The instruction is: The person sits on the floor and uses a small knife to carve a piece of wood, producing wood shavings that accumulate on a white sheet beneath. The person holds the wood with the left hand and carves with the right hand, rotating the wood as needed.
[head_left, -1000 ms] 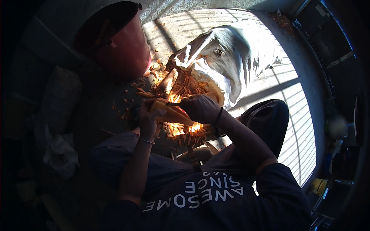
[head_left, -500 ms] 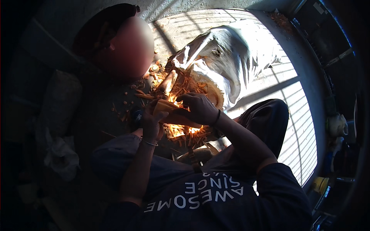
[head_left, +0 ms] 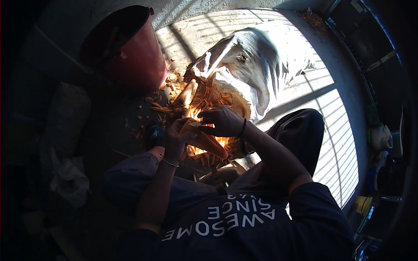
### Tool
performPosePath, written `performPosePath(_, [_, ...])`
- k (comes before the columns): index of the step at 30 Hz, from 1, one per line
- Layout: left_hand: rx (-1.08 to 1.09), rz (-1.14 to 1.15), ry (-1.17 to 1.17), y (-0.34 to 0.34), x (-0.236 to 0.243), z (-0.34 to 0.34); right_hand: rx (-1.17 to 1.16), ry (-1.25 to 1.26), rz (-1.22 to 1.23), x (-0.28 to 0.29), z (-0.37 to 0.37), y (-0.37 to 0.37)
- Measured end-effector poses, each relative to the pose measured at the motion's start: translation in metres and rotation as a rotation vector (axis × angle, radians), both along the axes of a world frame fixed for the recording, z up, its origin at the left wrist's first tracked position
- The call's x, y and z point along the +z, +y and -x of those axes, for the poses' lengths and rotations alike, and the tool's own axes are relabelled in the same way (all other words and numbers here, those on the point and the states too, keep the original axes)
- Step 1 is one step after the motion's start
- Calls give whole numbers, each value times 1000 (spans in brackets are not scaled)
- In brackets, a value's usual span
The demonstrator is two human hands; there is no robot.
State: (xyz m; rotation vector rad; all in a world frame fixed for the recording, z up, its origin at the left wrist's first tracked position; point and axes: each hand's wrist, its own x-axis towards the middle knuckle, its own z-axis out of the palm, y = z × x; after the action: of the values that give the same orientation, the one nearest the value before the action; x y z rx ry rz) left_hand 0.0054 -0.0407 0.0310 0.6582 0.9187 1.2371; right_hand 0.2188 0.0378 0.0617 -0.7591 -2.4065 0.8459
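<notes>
My left hand (head_left: 177, 135) is closed around the upper end of a long, tapered orange-brown piece (head_left: 203, 141); I cannot tell whether it is wood or a root. Its narrower end points down to the right. My right hand (head_left: 224, 122) is curled just above it. From the right fingers a short, pale, flat blade (head_left: 197, 124) lies against the top of the piece; its handle is hidden in the hand. Beneath both hands lies a heap of orange shavings (head_left: 211, 93), brightly lit in places. A longer pale-brown piece (head_left: 188, 92) rests on the heap.
A dark red bucket (head_left: 141, 61) stands at the far left. A large white sack (head_left: 265, 61) lies beyond the shavings, its mouth toward me. My bent knee (head_left: 307, 126) is at the right. Pale bags (head_left: 69, 178) lie at the left, and containers (head_left: 381, 138) line the right side.
The held piece has turned so its narrower end points further down. The pale blade now shows at its upper end. The view has shifted slightly, and the bucket is now plain to see.
</notes>
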Motion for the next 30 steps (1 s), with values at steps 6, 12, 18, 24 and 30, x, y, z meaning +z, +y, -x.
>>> performPosePath(6, [-13,-6,62,0,-3,0,-108,-7,91,2,12,-12])
performPosePath(12, [-21,-39,-10,-1,-7,8,-346,151,40,-10,6,6])
performPosePath(18, [16,14,-142,3,-1,12,-154,223,133,8,2,6])
performPosePath(24, [-37,35,-116,2,3,9,-36,89,220,4,5,2])
performPosePath(30, [-64,22,-10,3,3,8,14,24,92,6,3,4])
